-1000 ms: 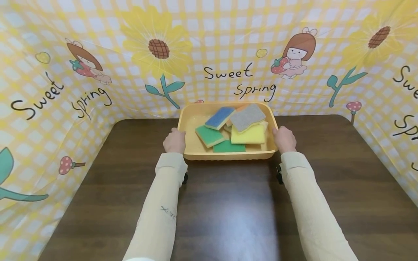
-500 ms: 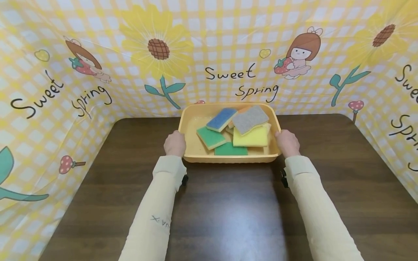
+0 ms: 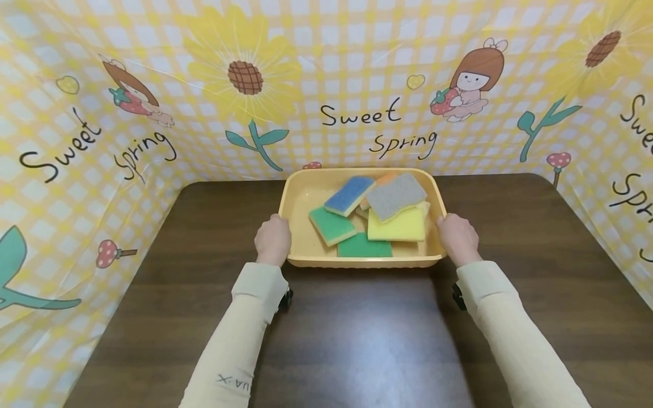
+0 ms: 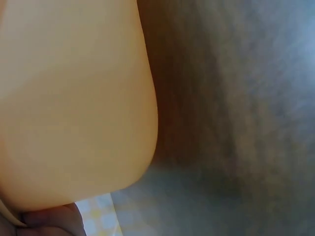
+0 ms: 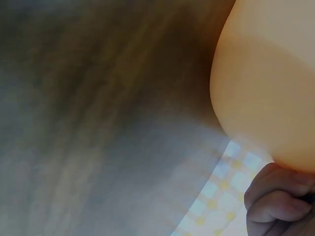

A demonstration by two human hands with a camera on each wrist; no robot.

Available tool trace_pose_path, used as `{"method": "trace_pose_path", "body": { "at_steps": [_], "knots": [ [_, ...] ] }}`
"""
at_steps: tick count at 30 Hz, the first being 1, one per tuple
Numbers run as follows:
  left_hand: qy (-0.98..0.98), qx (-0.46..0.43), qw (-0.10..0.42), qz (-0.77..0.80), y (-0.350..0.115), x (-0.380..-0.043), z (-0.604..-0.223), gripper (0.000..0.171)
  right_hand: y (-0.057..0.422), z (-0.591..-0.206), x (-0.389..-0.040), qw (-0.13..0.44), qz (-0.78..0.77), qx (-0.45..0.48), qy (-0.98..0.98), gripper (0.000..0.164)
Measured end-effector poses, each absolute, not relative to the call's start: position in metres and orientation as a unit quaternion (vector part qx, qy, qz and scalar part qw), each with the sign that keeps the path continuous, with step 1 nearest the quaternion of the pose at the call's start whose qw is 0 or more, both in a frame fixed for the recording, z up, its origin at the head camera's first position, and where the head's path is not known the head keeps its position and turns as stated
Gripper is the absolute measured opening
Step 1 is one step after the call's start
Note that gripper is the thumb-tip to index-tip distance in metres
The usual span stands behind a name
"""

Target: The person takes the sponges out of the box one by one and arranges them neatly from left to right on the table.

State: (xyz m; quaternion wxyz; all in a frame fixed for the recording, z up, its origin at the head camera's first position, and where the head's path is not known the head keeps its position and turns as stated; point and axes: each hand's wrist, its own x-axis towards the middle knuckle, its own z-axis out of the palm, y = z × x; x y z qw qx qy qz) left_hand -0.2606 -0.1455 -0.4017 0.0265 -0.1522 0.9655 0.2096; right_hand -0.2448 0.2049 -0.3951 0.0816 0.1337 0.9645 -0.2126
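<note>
A yellow plastic tray (image 3: 357, 262) lies between my hands in the head view. My left hand (image 3: 272, 239) grips its left end, and my right hand (image 3: 459, 239) grips the right end. Inside, scouring sponges are heaped: a blue one (image 3: 349, 194), a grey one (image 3: 398, 197), a yellow one (image 3: 395, 226), a green one (image 3: 331, 225), another green one (image 3: 364, 245) and a partly covered orange one (image 3: 385, 180). Each wrist view shows the tray's outer wall, with curled fingers (image 4: 55, 220) at the left end and fingers (image 5: 278, 196) at the right.
Beneath is a dark wooden table (image 3: 357, 328), whose rounded far corners show left and right. A yellow checked cloth (image 3: 352, 56) with printed flowers and lettering hangs behind it and along both sides.
Both hands have drawn the tray nearer to me, with the sponges riding in it. It appears slightly larger and lower in the head view. The grip at both ends looks the same.
</note>
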Motion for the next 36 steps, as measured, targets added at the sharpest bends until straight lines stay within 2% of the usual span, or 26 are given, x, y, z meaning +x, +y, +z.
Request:
{"method": "trace_pose_path", "body": {
  "at_steps": [10,21,36],
  "knots": [
    [0.969,-0.149,0.017,0.196,-0.144,-0.232,-0.405,0.036,0.205,-0.397,-0.217,0.054,-0.198,0.125,0.971,0.046],
    [0.969,-0.141,0.022,0.200,-0.148,-0.195,-0.403,0.036,0.204,-0.398,-0.188,0.066,-0.191,0.121,0.972,0.044],
    [0.968,-0.144,0.033,0.205,-0.155,-0.168,-0.401,0.036,0.199,-0.401,-0.160,0.058,-0.195,0.106,0.973,0.041]
  ]
}}
